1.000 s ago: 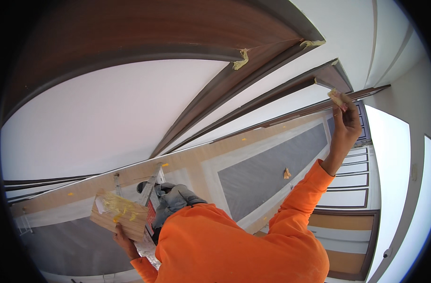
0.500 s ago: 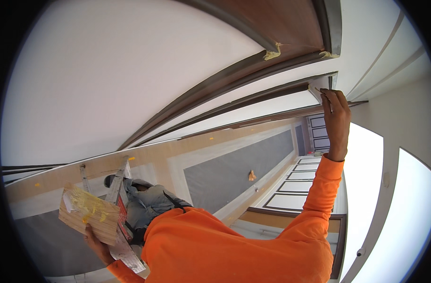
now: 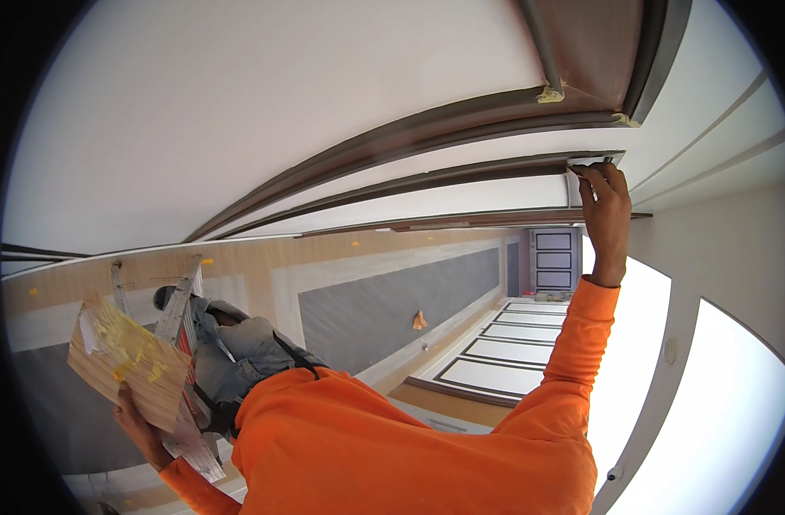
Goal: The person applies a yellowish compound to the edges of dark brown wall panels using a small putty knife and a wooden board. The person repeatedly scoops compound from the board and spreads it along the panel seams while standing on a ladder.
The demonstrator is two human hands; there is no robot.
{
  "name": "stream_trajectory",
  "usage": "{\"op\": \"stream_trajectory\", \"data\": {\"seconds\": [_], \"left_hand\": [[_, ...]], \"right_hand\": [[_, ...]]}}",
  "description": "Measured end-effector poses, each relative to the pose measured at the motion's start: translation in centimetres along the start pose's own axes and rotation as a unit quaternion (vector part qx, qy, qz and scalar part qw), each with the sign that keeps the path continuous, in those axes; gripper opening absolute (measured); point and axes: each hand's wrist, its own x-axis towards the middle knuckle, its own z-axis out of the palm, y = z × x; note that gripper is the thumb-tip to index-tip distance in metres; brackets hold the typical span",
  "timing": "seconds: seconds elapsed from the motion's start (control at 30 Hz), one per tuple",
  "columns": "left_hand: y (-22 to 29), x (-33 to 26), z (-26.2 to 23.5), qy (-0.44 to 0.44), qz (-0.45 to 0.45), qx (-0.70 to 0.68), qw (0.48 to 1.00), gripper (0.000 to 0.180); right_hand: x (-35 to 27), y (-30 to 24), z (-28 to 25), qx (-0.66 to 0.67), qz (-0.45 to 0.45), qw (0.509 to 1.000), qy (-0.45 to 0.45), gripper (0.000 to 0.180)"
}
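Observation:
My left hand (image 3: pixel 135 422) grips the lower edge of a flat wooden board (image 3: pixel 165 396) at the lower left. Yellow putty (image 3: pixel 128 339) is smeared over the board's face, with a whitish patch beside it. My raised right hand (image 3: pixel 607 202) is closed in a pinch at the end corner of a dark brown wall moulding (image 3: pixel 461 178). What its fingers hold is mostly hidden; only a thin, pale edge shows beside the fingertips. On the larger brown frame (image 3: pixel 594 51) above it, yellowish putty (image 3: pixel 550 93) lies in lumps at the corner joints.
My legs are by a metal stepladder (image 3: pixel 179 300) at the left. Grey sheeting (image 3: pixel 392 296) covers part of the floor far below, with a small orange-brown thing (image 3: pixel 419 320) on it. White panels with dark borders (image 3: pixel 504 348) line the opposite side. Bright ceiling panels (image 3: pixel 710 403) are at the right.
The view has shifted, so the board and floor sit farther left. My right hand has come closer against the moulding corner, its fingertips now at the joint. The left hand still holds the board.

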Motion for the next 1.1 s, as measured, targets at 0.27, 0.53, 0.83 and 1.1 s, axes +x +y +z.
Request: {"op": "stream_trajectory", "data": {"seconds": [0.27,0.53,0.83,1.1], "left_hand": [[-0.8,0.3,-0.7,-0.015,0.005,-0.002,1.0,0.059],[-1.3,0.6,-0.9,-0.005,-0.004,-0.024,1.0,0.058],[-1.2,0.7,-1.1,-0.007,0.002,-0.003,1.0,0.055],[-1.4,0.8,-1.0,0.011,0.0,-0.008,1.0,0.053]], "right_hand": [[0.9,-0.2,-0.2,-0.037,0.005,0.998,-0.045,0.02],[1.2,0.2,0.0,-0.082,-0.002,0.995,-0.058,0.019],[1.2,-0.3,0.1,-0.065,0.01,0.995,-0.072,0.019],[0.8,0.3,-0.4,-0.075,-0.002,0.993,-0.089,0.019]]}}
